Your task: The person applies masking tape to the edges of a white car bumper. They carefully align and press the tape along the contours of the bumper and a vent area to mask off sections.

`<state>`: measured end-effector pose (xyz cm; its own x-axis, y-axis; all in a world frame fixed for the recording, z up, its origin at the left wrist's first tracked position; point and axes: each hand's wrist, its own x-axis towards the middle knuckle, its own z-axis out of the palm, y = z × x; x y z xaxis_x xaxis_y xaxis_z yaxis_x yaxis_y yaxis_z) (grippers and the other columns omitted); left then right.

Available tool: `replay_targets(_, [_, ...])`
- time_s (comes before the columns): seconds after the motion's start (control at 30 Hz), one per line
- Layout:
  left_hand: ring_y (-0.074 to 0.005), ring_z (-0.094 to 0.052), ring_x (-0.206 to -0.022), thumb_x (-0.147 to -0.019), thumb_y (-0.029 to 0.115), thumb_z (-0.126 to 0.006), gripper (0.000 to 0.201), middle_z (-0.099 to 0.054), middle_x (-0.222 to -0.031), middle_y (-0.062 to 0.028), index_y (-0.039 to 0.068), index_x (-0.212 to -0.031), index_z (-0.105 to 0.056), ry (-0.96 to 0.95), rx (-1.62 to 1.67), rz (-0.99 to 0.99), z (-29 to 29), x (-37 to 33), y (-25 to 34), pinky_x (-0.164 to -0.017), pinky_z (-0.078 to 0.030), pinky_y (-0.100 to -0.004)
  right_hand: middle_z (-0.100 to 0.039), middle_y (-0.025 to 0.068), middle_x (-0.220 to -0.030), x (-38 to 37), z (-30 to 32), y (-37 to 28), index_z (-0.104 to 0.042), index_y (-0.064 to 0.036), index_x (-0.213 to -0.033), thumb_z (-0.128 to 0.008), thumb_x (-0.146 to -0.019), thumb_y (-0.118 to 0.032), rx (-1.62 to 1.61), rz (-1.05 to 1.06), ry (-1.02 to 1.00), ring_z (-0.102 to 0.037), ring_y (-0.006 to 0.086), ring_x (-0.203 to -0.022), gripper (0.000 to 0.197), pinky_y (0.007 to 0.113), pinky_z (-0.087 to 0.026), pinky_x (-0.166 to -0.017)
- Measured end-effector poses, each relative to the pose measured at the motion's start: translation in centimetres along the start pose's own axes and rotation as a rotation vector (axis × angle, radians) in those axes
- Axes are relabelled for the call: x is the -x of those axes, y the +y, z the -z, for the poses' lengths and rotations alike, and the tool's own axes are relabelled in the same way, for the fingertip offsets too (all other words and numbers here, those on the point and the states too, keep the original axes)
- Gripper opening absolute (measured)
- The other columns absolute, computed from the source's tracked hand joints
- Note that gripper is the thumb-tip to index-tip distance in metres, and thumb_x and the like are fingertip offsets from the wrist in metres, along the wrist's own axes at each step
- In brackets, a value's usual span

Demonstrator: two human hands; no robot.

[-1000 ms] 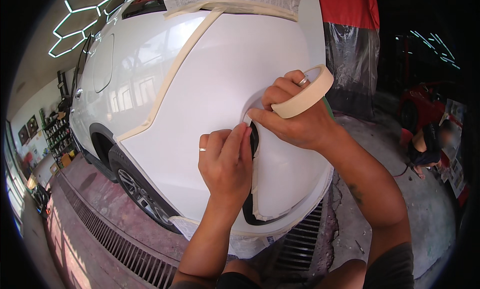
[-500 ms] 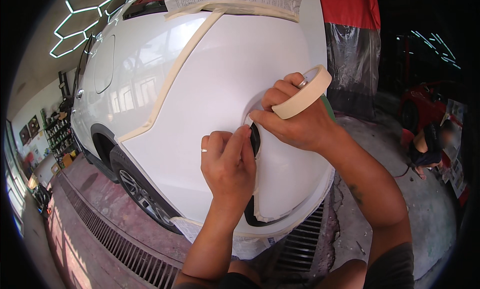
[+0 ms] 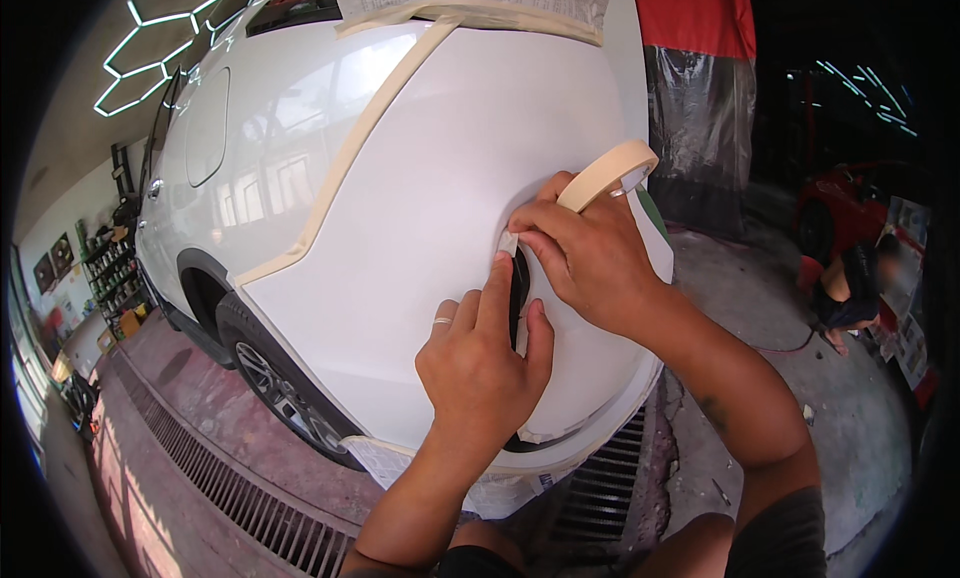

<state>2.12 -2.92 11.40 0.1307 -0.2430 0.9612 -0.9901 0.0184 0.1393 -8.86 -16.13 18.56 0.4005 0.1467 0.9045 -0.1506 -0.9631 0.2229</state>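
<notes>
At top of black slot [image 3: 520, 281]: tape [image 3: 509, 243] runs steeply between hands. Right hand [image 3: 600, 266] above, fingers pinching it; left hand [image 3: 480, 366] below, index pressing, thumb free. Roll [image 3: 603, 177] on right hand.

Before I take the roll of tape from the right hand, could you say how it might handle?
The roll of tape looks narrow with an open middle, so it is probably light. Being round, it would likely roll if stood on edge.
</notes>
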Motion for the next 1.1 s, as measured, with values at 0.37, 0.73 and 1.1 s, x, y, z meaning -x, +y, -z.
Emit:
replay_targets(0.37, [-0.0033,-0.047,-0.057,-0.1,0.007,-0.078,0.03,-0.055,-0.062,0.0042,0.0,-0.129,-0.078,-0.086,0.47,0.278,2.8,0.7,-1.5,-0.055,-0.038,-0.0232,-0.06,0.0058,-0.088,1.7,3.8,-1.1,-0.079,-0.0071,-0.108,-0.077,-0.097,-0.014,-0.202,-0.421,0.091,-0.056,0.0198,-0.087,0.013,0.038,-0.045,-0.091])
replay_targets(0.73, [-0.0142,-0.06,-0.077,-0.093,0.0,-0.076,0.023,-0.064,-0.084,-0.0049,0.005,-0.113,-0.083,-0.137,0.234,-0.151,6.2,-6.8,-5.1,-0.065,-0.043,-0.0305,-0.056,0.0042,-0.101,16.3,4.3,-7.7,-0.076,-0.002,-0.109,-0.078,-0.095,-0.003,-0.331,-0.808,0.574,-0.054,0.0153,-0.095,0.013,0.03,-0.043,-0.09])
replay_targets(1.1, [-0.0315,-0.065,-0.083,-0.085,0.005,-0.076,0.034,-0.068,-0.085,-0.0115,0.003,-0.119,-0.076,-0.495,-0.234,-0.483,6.1,-10.0,-0.6,-0.075,-0.055,-0.0437,-0.058,0.0071,-0.101,24.2,0.9,-9.4,-0.077,-0.0019,-0.106,-0.08,-0.093,-0.006,-0.412,-0.996,0.571,-0.056,0.0187,-0.095,0.014,0.033,-0.045,-0.092])
